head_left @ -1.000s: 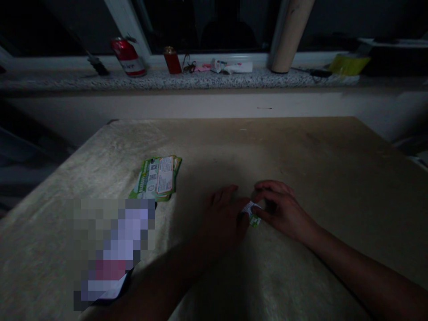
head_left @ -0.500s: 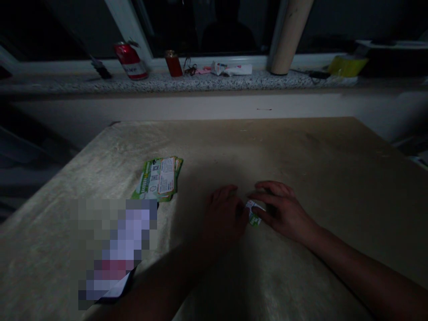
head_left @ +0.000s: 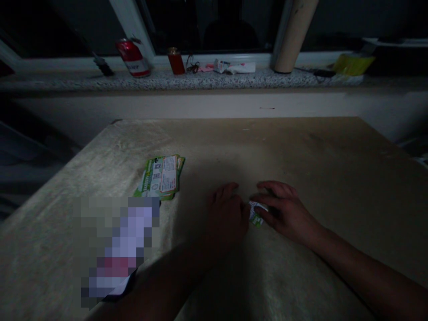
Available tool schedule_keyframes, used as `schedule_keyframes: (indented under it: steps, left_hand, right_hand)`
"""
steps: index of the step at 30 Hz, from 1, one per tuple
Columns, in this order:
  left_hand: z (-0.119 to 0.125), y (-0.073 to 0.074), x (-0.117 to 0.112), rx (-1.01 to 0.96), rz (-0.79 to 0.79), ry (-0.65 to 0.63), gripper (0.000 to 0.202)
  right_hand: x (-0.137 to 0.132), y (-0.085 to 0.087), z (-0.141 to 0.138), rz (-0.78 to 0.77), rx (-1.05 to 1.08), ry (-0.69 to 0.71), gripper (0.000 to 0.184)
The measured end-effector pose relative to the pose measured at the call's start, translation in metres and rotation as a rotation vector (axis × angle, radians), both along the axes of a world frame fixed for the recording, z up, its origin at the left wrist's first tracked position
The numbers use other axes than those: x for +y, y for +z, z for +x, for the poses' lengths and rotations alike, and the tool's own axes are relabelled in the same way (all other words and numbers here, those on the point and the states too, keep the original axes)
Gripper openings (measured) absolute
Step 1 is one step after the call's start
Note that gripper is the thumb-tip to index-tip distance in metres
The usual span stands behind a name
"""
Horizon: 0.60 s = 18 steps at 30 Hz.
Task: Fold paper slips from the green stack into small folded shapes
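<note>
A small folded leaflet [head_left: 256,219], white and green with printed text, lies on the tabletop between my two hands. My left hand [head_left: 228,213] grips its left side, fingers curled and the thumb side pressed to the paper; shadow hides part of the grip. Against its right side my right hand [head_left: 284,207] holds the paper with thumb and index finger, the other fingers bent above it. Farther left sits a loose stack of green and white leaflets [head_left: 163,176], printed with text and square codes.
A lit, pixelated device with a dark edge [head_left: 129,240] lies left of my forearm. The pale table [head_left: 301,151] reaches a wall below a granite sill [head_left: 197,83]. On the sill stand a red can [head_left: 133,58], an orange lighter-like object [head_left: 176,61] and a cardboard tube [head_left: 296,35].
Both hands stay nearly in place at the leaflet, with the left thumb now tucked closer. The whole view has shifted slightly.
</note>
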State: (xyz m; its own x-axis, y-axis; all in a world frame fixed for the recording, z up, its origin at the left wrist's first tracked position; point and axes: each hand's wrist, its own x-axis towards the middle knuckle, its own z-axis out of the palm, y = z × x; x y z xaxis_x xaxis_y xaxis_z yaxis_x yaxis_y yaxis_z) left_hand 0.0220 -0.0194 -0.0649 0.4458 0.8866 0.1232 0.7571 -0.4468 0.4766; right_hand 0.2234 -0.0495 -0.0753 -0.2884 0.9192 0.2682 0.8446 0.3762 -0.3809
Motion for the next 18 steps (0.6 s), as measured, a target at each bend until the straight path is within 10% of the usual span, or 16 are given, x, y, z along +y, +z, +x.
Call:
schedule_keyframes:
  steps: [18]
  left_hand:
    - [0.0012, 0.0049, 0.0053, 0.047, -0.005, 0.024, 0.025]
  right_hand:
    - [-0.0034, 0.0057, -0.0023, -0.014, -0.055, 0.008, 0.029]
